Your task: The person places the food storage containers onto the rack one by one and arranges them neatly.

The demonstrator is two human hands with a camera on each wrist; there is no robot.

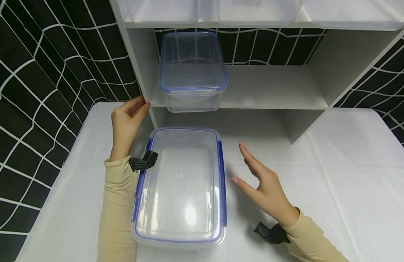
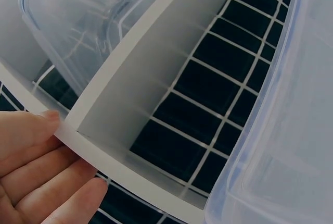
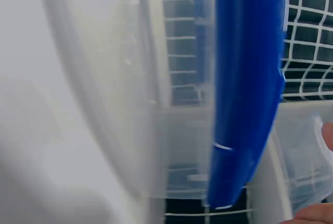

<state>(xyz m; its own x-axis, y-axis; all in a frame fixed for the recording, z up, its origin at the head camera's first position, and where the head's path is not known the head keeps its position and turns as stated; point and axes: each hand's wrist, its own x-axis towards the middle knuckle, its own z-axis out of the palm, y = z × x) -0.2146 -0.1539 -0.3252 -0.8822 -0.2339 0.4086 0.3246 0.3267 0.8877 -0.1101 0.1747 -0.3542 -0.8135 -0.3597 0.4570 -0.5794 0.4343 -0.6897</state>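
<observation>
On the left, a pull on the white shelf unit (image 1: 132, 54) could shift it; the clear lidded box with a blue rim (image 1: 193, 72), whose front reaches the shelf's front edge, might then tip off. Next, the black wrist mount (image 1: 144, 161) overlaps the left edge of the large clear rectangular plastic container with blue side clips (image 1: 179, 189), so lifting that arm carelessly could snag a clip; whether they touch, I cannot tell. Further right, an inward sweep might nudge this container along the white tabletop (image 1: 336, 203) into the unit, since neither hand steadies it.

The left hand (image 1: 128, 122) pinches the front edge of the unit's left side panel between thumb and fingers. The container lies between the two hands. The right hand (image 1: 270, 191) is empty beside it, fingers extended, thumb well apart, touching nothing.
</observation>
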